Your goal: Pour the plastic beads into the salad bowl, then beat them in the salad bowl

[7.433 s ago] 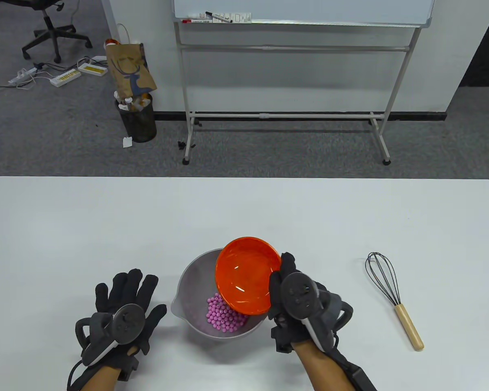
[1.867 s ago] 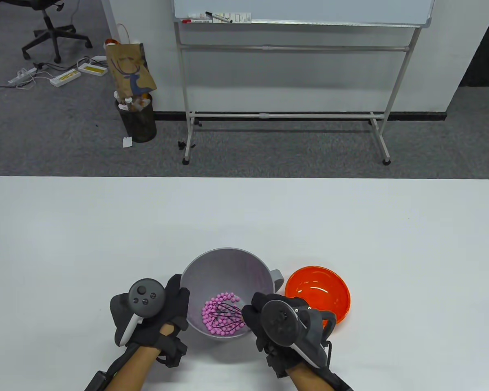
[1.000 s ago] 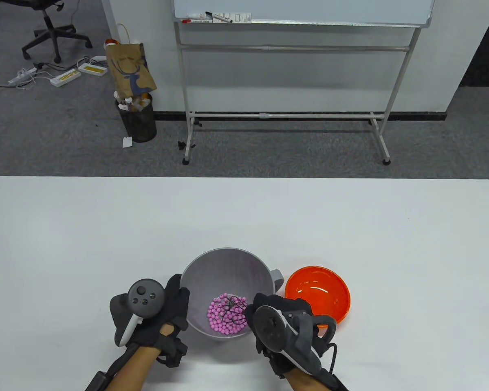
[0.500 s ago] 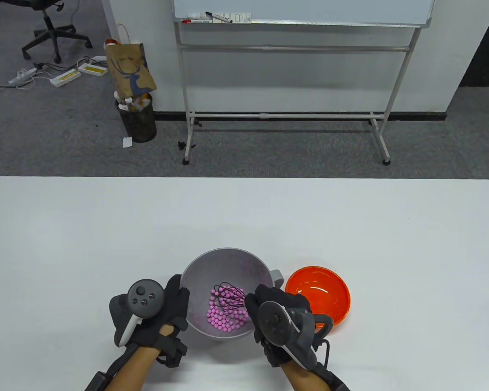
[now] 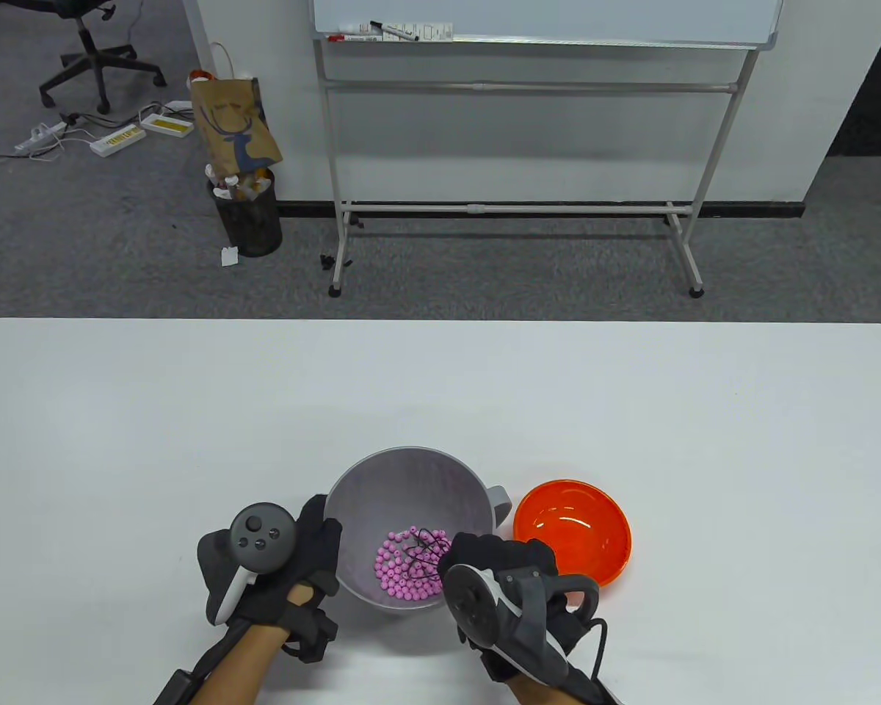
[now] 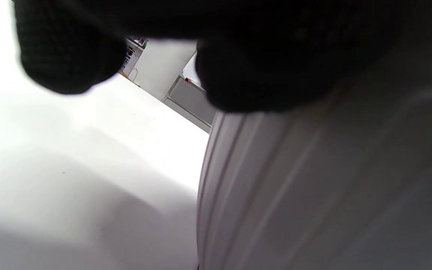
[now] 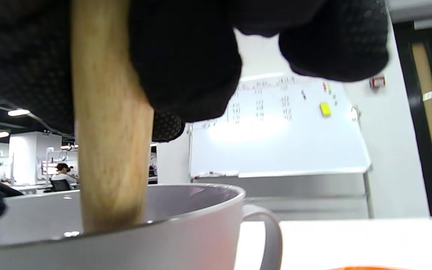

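Note:
The grey salad bowl [image 5: 382, 485] stands near the table's front edge with a heap of pink beads [image 5: 404, 569] in its bottom. A black wire whisk [image 5: 422, 545] dips into the beads. My right hand [image 5: 495, 562] grips its wooden handle [image 7: 109, 150] at the bowl's right rim. My left hand [image 5: 316, 547] holds the bowl's left wall [image 6: 313, 187], fingers against the outside. The orange bowl [image 5: 573, 529] that held the beads sits upright to the right of the salad bowl.
The salad bowl's handle [image 5: 499, 499] points right, toward the orange bowl. A whiteboard on a stand [image 5: 514, 147], a waste bin [image 5: 248, 217] and an office chair [image 5: 92, 44] are on the floor beyond the white table [image 5: 191, 411].
The orange bowl was set down at the right and the whisk taken from the table. Over the last second the whisk head circled in the beads, now nearer the bowl's right side.

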